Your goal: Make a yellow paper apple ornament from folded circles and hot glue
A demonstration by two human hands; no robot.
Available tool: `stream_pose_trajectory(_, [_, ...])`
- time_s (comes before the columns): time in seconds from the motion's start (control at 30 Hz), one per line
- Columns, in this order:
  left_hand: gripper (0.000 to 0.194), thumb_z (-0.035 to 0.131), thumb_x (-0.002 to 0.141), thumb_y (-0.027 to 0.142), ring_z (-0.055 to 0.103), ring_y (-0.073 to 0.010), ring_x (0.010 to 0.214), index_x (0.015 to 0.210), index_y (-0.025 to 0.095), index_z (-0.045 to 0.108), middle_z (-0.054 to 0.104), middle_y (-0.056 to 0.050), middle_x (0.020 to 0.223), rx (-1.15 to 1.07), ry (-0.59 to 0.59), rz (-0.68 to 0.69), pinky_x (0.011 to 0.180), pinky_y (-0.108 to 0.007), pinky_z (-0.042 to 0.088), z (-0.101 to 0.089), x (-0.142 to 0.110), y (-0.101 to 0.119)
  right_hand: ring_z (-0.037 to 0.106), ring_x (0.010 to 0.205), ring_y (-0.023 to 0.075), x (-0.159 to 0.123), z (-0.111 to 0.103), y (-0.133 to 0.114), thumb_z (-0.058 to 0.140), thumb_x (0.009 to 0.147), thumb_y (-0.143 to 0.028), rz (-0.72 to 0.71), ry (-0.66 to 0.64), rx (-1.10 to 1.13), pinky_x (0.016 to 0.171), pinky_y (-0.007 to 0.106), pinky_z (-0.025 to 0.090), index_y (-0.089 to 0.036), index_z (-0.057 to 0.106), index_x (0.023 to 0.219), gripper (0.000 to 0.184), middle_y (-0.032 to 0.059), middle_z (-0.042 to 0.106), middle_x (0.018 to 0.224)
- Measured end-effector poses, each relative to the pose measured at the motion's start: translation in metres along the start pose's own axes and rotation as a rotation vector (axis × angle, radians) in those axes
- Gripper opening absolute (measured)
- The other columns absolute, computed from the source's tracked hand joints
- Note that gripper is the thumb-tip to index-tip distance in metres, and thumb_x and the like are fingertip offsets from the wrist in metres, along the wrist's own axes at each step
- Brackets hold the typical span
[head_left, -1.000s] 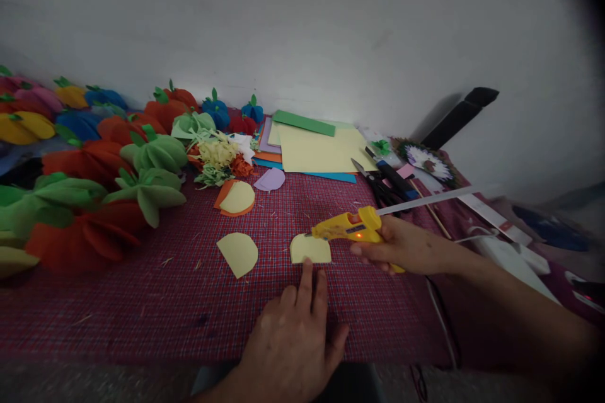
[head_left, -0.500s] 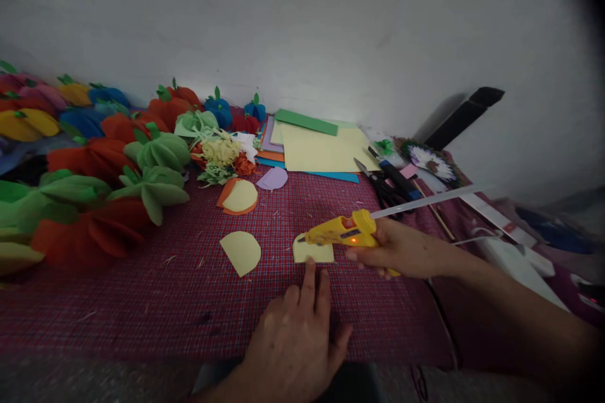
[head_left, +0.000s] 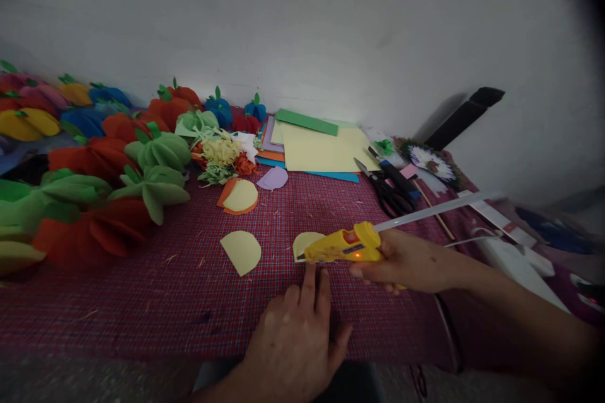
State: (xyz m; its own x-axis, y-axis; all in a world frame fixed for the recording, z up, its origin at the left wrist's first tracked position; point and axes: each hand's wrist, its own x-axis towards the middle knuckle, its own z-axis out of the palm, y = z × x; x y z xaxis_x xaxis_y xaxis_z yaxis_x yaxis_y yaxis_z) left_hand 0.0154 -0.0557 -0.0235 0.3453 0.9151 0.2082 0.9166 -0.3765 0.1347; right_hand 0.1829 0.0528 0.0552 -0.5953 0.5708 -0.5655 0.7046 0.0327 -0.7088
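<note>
My right hand (head_left: 411,261) grips a yellow hot glue gun (head_left: 347,244), its small light lit orange and a long clear glue stick (head_left: 425,211) sticking out of the back. The nozzle is at the lower left corner of a pale yellow half-round paper piece (head_left: 306,240); whether it touches cannot be made out. Fingers stretched, my left hand (head_left: 295,334) lies flat on the cloth, its index fingertip at the paper's lower edge. To the left lies another pale yellow paper piece (head_left: 242,252). Part of the paper under the gun is hidden.
Several folded paper pumpkins (head_left: 155,151) crowd the left side. Paper sheets (head_left: 326,151) are stacked at the back, near black scissors (head_left: 385,192). Orange-and-yellow cut pieces (head_left: 240,196) and a lilac one (head_left: 273,177) lie mid-table. A power cord hangs at the right.
My right hand has moved the glue gun slightly down, so its nozzle went from the paper's upper left curve to its lower left corner. My left hand has stayed put.
</note>
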Motion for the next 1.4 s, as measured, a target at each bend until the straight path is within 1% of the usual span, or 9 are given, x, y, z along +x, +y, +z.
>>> stream_pose_trajectory(0.17, [0.054, 0.04, 0.08, 0.042, 0.06, -0.0217, 0.076, 0.125, 0.012, 0.043, 0.047, -0.018, 0.126, -0.005, -0.014, -0.003, 0.058, -0.034, 0.053, -0.002, 0.001, 0.0, 0.044, 0.042, 0.0043, -0.001, 0.001, 0.002, 0.052, 0.076, -0.046, -0.013, 0.0, 0.01, 0.037, 0.015, 0.037, -0.014, 0.054, 0.073, 0.033, -0.003, 0.049, 0.055])
stream_pose_trajectory(0.3, [0.054, 0.041, 0.079, 0.042, 0.06, -0.0216, 0.076, 0.124, 0.012, 0.044, 0.046, -0.018, 0.127, -0.005, -0.027, -0.009, 0.058, -0.035, 0.053, -0.003, 0.002, 0.0, 0.043, 0.04, 0.0041, 0.001, 0.0, 0.003, 0.052, 0.076, -0.047, -0.024, 0.009, 0.013, 0.037, 0.014, 0.036, -0.013, 0.053, 0.071, 0.034, -0.0037, 0.048, 0.054])
stream_pose_trajectory(0.47, [0.053, 0.042, 0.079, 0.041, 0.06, -0.0214, 0.074, 0.123, 0.011, 0.046, 0.045, -0.019, 0.128, -0.004, -0.014, -0.007, 0.057, -0.035, 0.053, -0.001, 0.001, 0.0, 0.045, 0.041, 0.0049, 0.006, -0.004, 0.008, 0.051, 0.076, -0.049, -0.028, 0.052, -0.014, 0.036, 0.015, 0.037, -0.013, 0.056, 0.083, 0.036, -0.0033, 0.049, 0.055])
stream_pose_trajectory(0.57, [0.054, 0.042, 0.079, 0.041, 0.06, -0.0215, 0.074, 0.123, 0.011, 0.046, 0.045, -0.019, 0.127, 0.001, -0.006, -0.006, 0.057, -0.035, 0.053, 0.0, 0.001, 0.0, 0.044, 0.04, 0.005, 0.009, -0.006, 0.012, 0.051, 0.076, -0.049, -0.041, 0.074, -0.032, 0.035, 0.014, 0.036, -0.013, 0.056, 0.085, 0.038, -0.0034, 0.049, 0.053])
stream_pose_trajectory(0.8, [0.052, 0.042, 0.079, 0.04, 0.06, -0.0215, 0.074, 0.122, 0.012, 0.047, 0.046, -0.019, 0.126, 0.005, -0.018, -0.005, 0.057, -0.035, 0.053, -0.003, 0.002, 0.0, 0.044, 0.04, 0.0049, 0.011, -0.01, 0.014, 0.052, 0.074, -0.051, -0.047, 0.095, -0.017, 0.035, 0.015, 0.036, -0.015, 0.053, 0.072, 0.036, -0.004, 0.048, 0.052])
stream_pose_trajectory(0.93, [0.053, 0.041, 0.079, 0.041, 0.06, -0.0214, 0.073, 0.123, 0.012, 0.046, 0.046, -0.019, 0.126, 0.003, -0.021, -0.004, 0.057, -0.035, 0.053, -0.002, 0.002, 0.0, 0.045, 0.041, 0.0054, 0.01, -0.012, 0.013, 0.052, 0.073, -0.051, -0.045, 0.13, -0.007, 0.036, 0.016, 0.037, -0.015, 0.053, 0.071, 0.036, -0.0032, 0.05, 0.054])
stream_pose_trajectory(1.1, [0.053, 0.041, 0.079, 0.042, 0.06, -0.021, 0.073, 0.123, 0.012, 0.046, 0.046, -0.019, 0.127, 0.016, -0.028, -0.005, 0.056, -0.034, 0.053, -0.002, 0.001, 0.0, 0.043, 0.039, 0.005, 0.006, -0.015, 0.013, 0.052, 0.074, -0.05, -0.012, 0.13, -0.026, 0.037, 0.016, 0.036, -0.014, 0.052, 0.069, 0.036, -0.0047, 0.046, 0.048])
stream_pose_trajectory(1.4, [0.052, 0.041, 0.08, 0.041, 0.059, -0.0205, 0.073, 0.123, 0.012, 0.046, 0.045, -0.018, 0.127, 0.027, -0.03, -0.002, 0.057, -0.034, 0.052, -0.002, 0.002, 0.0, 0.043, 0.04, 0.0045, 0.003, -0.017, 0.018, 0.051, 0.074, -0.05, -0.004, 0.157, -0.013, 0.036, 0.015, 0.035, -0.015, 0.051, 0.075, 0.035, -0.0049, 0.045, 0.051])
